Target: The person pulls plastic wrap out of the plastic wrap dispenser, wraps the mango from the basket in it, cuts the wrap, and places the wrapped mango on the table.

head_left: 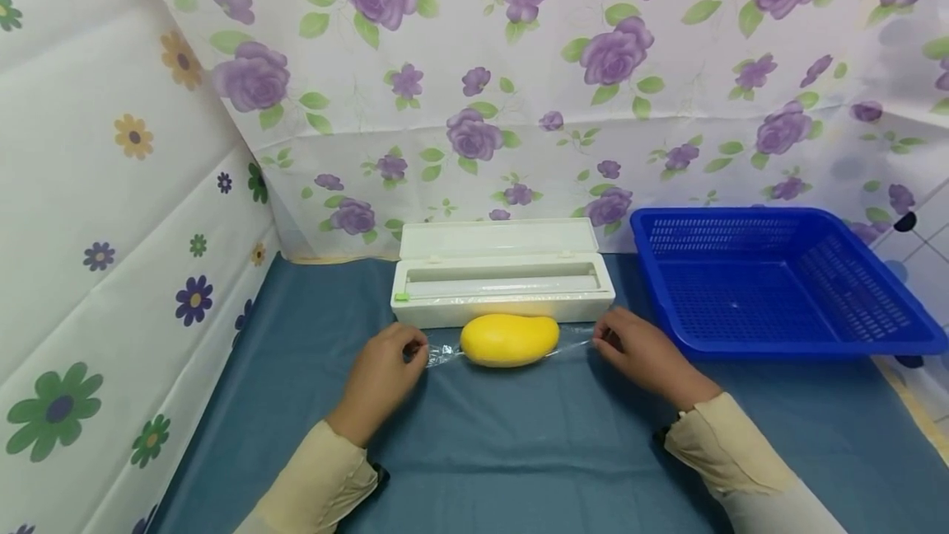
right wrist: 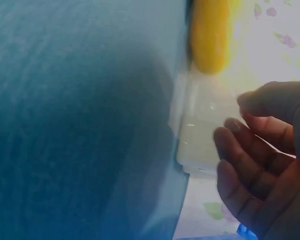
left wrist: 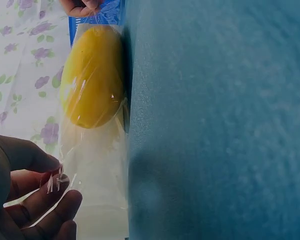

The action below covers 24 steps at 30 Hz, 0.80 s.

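A yellow mango [head_left: 509, 340] lies on its side in front of the white cling film dispenser, wrapped in clear cling film [head_left: 443, 355]. Film stretches out from both ends of the fruit. My left hand [head_left: 384, 365] pinches the gathered left end between thumb and fingers; the left wrist view shows the bunched film [left wrist: 57, 182] at the fingertips. On the opposite side my right hand [head_left: 641, 353] pinches the film's right end with thumb and forefinger, the other fingers loosely bent. In the right wrist view the mango [right wrist: 210, 37] is partly cut off at the top.
Right behind the mango stands the white dispenser [head_left: 504, 310], its lid raised and a film roll [head_left: 511, 286] inside. A blue plastic basket [head_left: 801, 348] sits at the right. The blue-green cloth [head_left: 519, 460] covers the table; flowered sheets [head_left: 474, 180] hang behind and at the left.
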{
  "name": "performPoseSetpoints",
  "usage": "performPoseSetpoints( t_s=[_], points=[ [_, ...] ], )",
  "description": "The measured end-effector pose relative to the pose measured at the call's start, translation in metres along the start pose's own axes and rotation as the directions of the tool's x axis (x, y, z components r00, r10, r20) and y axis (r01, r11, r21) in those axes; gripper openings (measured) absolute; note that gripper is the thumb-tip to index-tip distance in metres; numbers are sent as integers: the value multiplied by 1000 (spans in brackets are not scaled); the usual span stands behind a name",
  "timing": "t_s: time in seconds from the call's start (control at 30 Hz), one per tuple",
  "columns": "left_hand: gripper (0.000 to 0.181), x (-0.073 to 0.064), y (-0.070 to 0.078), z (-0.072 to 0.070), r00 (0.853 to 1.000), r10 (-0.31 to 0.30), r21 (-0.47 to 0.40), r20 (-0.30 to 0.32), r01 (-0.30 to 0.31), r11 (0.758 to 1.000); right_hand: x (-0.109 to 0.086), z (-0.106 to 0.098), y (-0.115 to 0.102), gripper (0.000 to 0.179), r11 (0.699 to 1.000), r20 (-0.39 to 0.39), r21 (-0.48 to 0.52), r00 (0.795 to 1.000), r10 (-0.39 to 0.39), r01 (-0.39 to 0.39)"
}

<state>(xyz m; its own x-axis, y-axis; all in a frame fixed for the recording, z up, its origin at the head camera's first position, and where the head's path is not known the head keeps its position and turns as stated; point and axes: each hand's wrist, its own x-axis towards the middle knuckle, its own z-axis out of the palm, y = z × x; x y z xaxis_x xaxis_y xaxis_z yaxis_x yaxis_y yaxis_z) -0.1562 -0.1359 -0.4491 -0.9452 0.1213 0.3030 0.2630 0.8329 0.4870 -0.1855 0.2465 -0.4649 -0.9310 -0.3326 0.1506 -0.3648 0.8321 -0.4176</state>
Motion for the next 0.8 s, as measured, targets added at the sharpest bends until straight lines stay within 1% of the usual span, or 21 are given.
performPoseSetpoints(
  t_s=[0.13, 0.27, 0.37, 0.43, 0.47, 0.53, 0.6, 0.67, 0.7, 0.77, 0.8],
  points=[
    [5, 1, -1, 2, 1000, 2, 3, -11, -2, 1000, 2, 4, 0, 9, 1000, -36, 6, 999, 1, -1],
    [6, 2, -3, 3, 1000, 12, -5, -22, -12, 1000, 3, 5, -1, 6, 1000, -52, 8, 998, 23, -23],
    [6, 2, -4, 4, 999, 20, -8, -35, -21, 1000, 2, 3, -7, 8, 1000, -92, 5, 996, 5, -5],
    [6, 2, -4, 5, 999, 24, -6, -41, -24, 1000, 1, 2, -14, 16, 998, -136, 3, 989, -55, 56],
    [6, 3, -4, 5, 999, 26, -8, -44, -26, 1000, 1, 1, -19, 22, 994, -156, 2, 982, -104, 106],
    [6, 3, -4, 4, 999, 28, -12, -45, -29, 1000, 2, 2, -31, 33, 974, -193, -24, 955, -224, 224],
    [6, 4, -4, 3, 999, 24, -16, -38, -24, 1000, 4, 5, -45, 45, 951, -183, -60, 933, -308, 303],
    [6, 4, -3, 3, 999, 17, -21, -34, -18, 1000, 6, 9, -59, 55, 932, -151, -86, 920, -362, 352],
    [6, 4, -4, 3, 999, 14, -20, -32, -15, 1000, 7, 11, -65, 59, 928, -129, -92, 920, -370, 360],
    [6, 4, -3, 3, 1000, 11, -17, -30, -11, 1000, 10, 16, -75, 65, 932, -74, -86, 931, -358, 352],
    [5, 4, -4, 4, 999, 14, -14, -31, -14, 1000, 12, 18, -77, 67, 932, -53, -81, 932, -358, 353]
  ],
)
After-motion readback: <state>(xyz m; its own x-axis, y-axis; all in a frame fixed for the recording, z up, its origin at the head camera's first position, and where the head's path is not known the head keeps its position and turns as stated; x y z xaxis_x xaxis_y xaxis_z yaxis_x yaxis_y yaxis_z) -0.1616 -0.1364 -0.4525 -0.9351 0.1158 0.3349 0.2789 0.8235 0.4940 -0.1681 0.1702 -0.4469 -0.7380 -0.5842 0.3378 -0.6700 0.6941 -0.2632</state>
